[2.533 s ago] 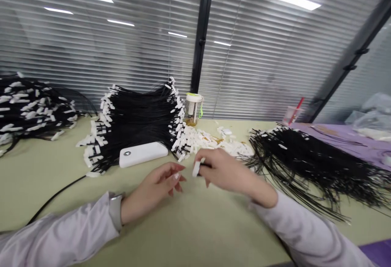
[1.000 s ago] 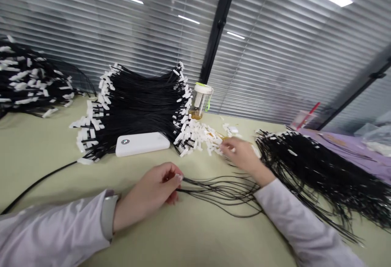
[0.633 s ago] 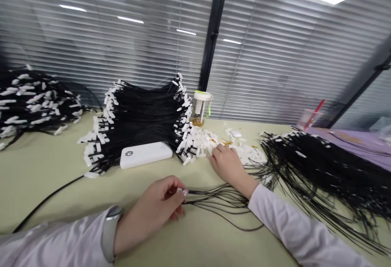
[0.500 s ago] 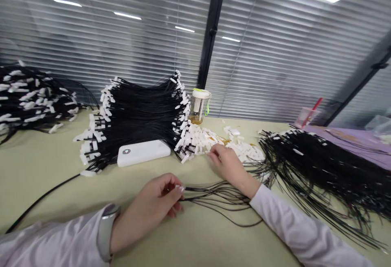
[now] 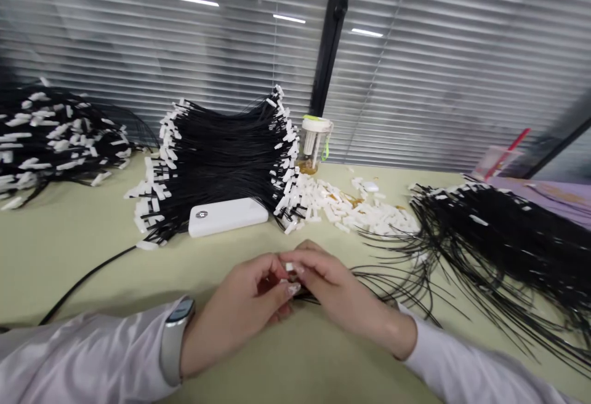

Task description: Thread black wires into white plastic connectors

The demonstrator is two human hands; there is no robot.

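Note:
My left hand (image 5: 244, 308) pinches the ends of a few thin black cords (image 5: 373, 284) that trail off to the right across the table. My right hand (image 5: 337, 290) meets it fingertip to fingertip and holds a small white tag (image 5: 289, 266) against the cord ends. Behind the hands lies a loose heap of white tags (image 5: 355, 210). A tall stack of black cords with white tags on both ends (image 5: 221, 161) stands at the back centre. A big pile of untagged black cords (image 5: 503, 241) spreads on the right.
A white power bank (image 5: 228, 216) lies before the stack, its black cable (image 5: 83, 281) running left. A clear tumbler with a green lid (image 5: 314, 142) stands by the blinds. Another tagged pile (image 5: 50, 133) sits far left. A pink cup (image 5: 496, 159) stands on a purple mat (image 5: 554, 194).
My right hand left the heap of white tags and came back to my left hand with one tag. My left hand kept hold of the cord ends.

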